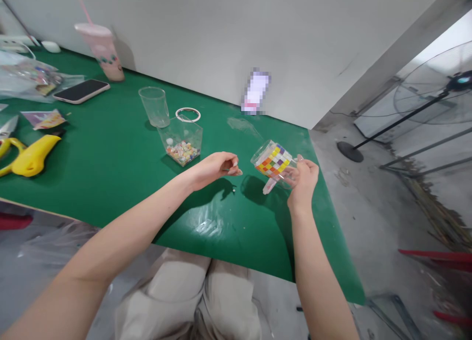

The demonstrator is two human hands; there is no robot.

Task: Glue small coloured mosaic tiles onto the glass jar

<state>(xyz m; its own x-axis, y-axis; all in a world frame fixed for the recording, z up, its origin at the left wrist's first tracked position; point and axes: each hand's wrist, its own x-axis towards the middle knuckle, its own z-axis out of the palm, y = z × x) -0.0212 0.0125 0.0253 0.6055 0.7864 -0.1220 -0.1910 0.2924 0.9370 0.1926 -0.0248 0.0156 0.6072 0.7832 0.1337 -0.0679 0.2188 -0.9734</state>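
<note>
My right hand (304, 180) grips a clear cup (273, 160), tilted on its side above the table. Rows of yellow, orange, white, green and purple square tiles cover part of its wall. My left hand (217, 169) hovers to the left of the cup, its fingers curled and pinched together; whatever they hold is too small to make out. A tiny white bit (233, 190) lies below those fingertips. Under the cup a pale pink narrow object (270, 185) shows, partly hidden. Left of my hands stands a clear angular container (183, 146) with many small colourful pieces inside.
Behind the container are an empty clear cup (155, 108) and a white ring (188, 115). Farther left on the green table (121, 178) lie yellow-handled scissors (31, 155), a phone (81, 91), a pink drink cup (103, 52) and plastic bags. A blurred-out screen (255, 92) leans on the wall.
</note>
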